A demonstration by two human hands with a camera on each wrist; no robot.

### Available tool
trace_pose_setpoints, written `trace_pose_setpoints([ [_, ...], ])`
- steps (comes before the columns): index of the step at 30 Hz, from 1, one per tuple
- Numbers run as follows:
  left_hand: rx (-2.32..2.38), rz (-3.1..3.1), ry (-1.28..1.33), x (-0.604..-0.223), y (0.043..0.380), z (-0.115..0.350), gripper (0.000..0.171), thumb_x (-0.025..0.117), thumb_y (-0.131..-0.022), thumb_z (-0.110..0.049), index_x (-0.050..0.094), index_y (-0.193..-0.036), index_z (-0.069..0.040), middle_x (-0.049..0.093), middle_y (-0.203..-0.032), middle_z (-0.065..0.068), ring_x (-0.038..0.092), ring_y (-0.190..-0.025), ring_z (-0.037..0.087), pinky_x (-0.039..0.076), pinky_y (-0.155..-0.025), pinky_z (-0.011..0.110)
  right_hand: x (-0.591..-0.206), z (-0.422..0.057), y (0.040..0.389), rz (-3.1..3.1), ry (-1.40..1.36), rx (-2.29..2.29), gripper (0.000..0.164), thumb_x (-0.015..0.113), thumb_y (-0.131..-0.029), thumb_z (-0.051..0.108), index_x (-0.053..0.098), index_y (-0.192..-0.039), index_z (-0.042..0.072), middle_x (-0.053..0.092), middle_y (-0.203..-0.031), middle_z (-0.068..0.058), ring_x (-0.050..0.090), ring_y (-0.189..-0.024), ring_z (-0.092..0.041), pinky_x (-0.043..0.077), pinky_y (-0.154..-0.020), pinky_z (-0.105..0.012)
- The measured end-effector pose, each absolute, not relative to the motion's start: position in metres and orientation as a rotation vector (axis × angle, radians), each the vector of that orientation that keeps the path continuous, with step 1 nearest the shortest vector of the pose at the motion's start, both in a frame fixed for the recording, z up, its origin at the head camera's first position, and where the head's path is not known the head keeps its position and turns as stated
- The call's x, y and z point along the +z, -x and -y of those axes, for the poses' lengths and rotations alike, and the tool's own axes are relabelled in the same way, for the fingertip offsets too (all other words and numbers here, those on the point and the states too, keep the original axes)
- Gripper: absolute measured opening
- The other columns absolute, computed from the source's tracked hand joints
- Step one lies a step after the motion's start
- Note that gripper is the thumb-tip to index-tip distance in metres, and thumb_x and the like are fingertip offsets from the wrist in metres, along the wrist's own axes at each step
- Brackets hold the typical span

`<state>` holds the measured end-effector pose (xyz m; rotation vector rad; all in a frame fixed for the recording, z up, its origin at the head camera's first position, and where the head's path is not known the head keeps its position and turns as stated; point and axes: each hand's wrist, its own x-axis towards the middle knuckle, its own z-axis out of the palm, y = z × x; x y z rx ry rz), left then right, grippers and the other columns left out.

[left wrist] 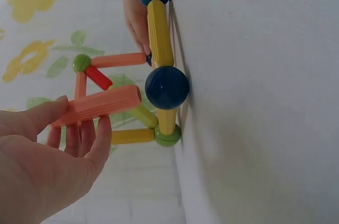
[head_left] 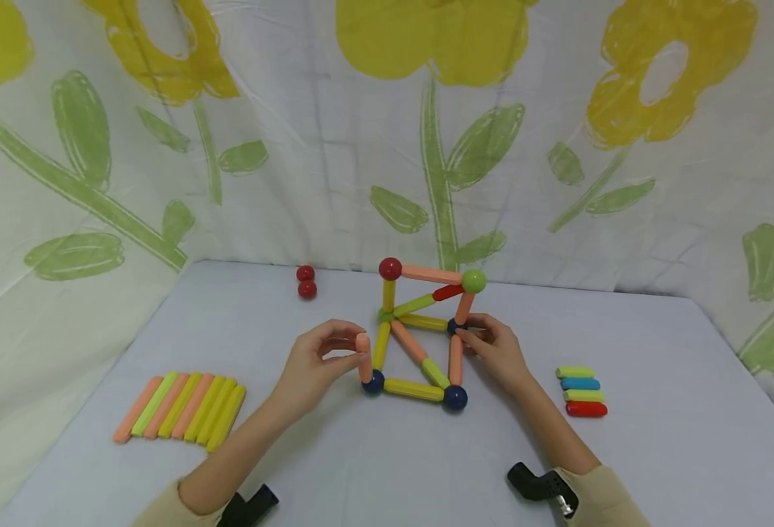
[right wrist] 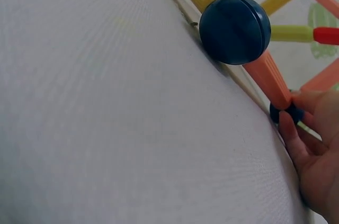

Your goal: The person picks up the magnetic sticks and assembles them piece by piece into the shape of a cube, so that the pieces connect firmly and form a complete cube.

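Flowered cloth hung behind the table. Left hand pinched an orange stick above the near-left blue ball; a crooked push could fold the frame if the right hand's grip on the far-right blue ball slipped.

Soft, diffuse light; faint shadows; wrist views dimmer.

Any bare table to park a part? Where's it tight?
Bare: front centre, between the forearms; back left, between red balls and long-stick row; right, between short-stick row and table edge. Crowded: the frame, left hand holding an orange stick by its near-left ball, right hand gripping its rear-right ball.
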<state>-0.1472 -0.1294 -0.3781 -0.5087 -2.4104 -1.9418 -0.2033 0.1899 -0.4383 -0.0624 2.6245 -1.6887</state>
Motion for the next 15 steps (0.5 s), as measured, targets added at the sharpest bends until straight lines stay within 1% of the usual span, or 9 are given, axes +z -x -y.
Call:
trace_pose_setpoints([
  [4, -1.996, 2.379, 0.534, -0.3793, 0.1501, 0.1235, 0.027, 0.078, -0.092, 0.002, 0.069, -0.118, 0.001, 0.071, -0.115, 0.017, 0.067, -0.108, 0.027, 0.060, -0.090, 0.025, -0.4384, -0.1891, 0.2034, -2.631, 0.061, -1.683, 0.042, 0.066, -0.105, 0.015, 0.059, -0.142, -0.003, 0.063, -0.139, -0.023, 0.067, -0.100, -0.023, 0.056, -0.077, -0.016],
  [7, -2.010, 2.372, 0.542, -0.3797, 0.1503, 0.1217, 0.027, 0.077, -0.093, 0.002, 0.069, -0.119, 0.002, 0.070, -0.115, 0.018, 0.067, -0.108, 0.029, 0.060, -0.088, 0.024, -0.4384, -0.1890, 0.2034, -2.631, 0.060, -1.686, 0.042, 0.066, -0.105, 0.015, 0.059, -0.142, -0.003, 0.064, -0.139, -0.023, 0.067, -0.099, -0.023, 0.056, -0.077, -0.016],
  [15, -2.026, 2.404, 0.533, -0.3787, 0.1509, 0.1181, 0.030, 0.077, -0.094, 0.002, 0.069, -0.122, 0.001, 0.071, -0.119, 0.018, 0.066, -0.114, 0.032, 0.060, -0.091, 0.023, -0.4395, -0.1898, 0.2030, -2.635, 0.066, -1.692, 0.042, 0.066, -0.105, 0.014, 0.059, -0.142, -0.004, 0.064, -0.139, -0.024, 0.067, -0.097, -0.020, 0.056, -0.077, -0.016],
])
